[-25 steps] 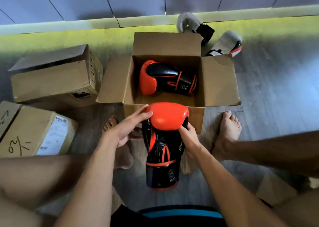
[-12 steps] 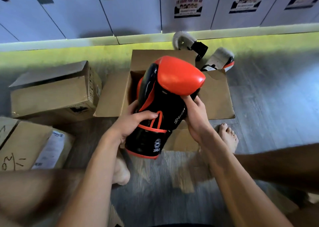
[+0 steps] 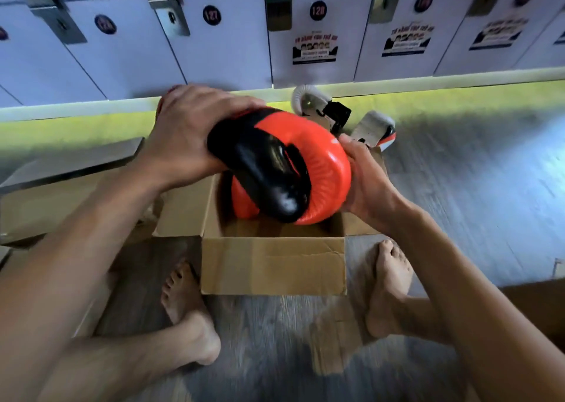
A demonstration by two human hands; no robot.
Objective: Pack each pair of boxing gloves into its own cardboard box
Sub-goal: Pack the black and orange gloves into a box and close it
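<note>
Orange glove between left hand and right hand, fingers curled

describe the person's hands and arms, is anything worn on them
Nothing worn that shows. The left hand and right hand are bare: no gloves, rings or wraps visible. The left forearm and right forearm are bare too, with no sleeve, watch or band in view up to the frame edge.

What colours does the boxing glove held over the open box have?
The glove is orange and black; head view shows it best.
</note>
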